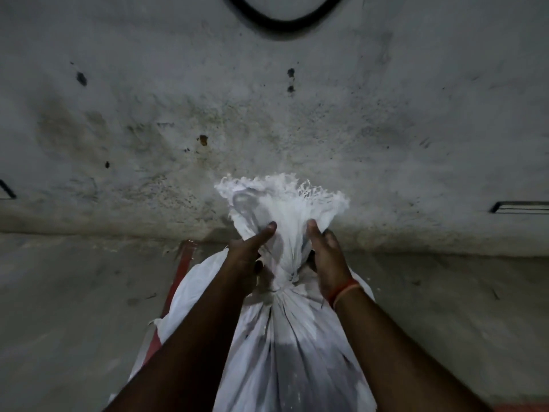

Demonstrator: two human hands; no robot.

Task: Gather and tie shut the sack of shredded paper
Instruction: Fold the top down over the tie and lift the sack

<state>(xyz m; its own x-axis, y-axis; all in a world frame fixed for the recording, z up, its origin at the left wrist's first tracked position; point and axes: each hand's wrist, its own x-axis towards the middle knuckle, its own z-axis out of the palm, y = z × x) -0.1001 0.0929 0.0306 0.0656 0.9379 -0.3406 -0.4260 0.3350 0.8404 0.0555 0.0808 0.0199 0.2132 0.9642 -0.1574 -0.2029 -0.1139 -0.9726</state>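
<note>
A white woven sack (285,346) stands upright on the floor in front of me, full and bulging. Its top is bunched into a narrow neck (282,257), cinched by a thin tie (282,288) at the base of the neck. Above the neck the frayed mouth (282,194) fans out. My left hand (249,257) grips the neck from the left, thumb pointing up along the cloth. My right hand (325,257) grips it from the right; an orange thread band sits on that wrist. The sack's contents are hidden.
A stained, pitted grey wall (267,114) rises just behind the sack, meeting the concrete floor (74,292) at a low ledge. A red strip (181,272) lies on the floor left of the sack. A black cable (285,23) loops at the top.
</note>
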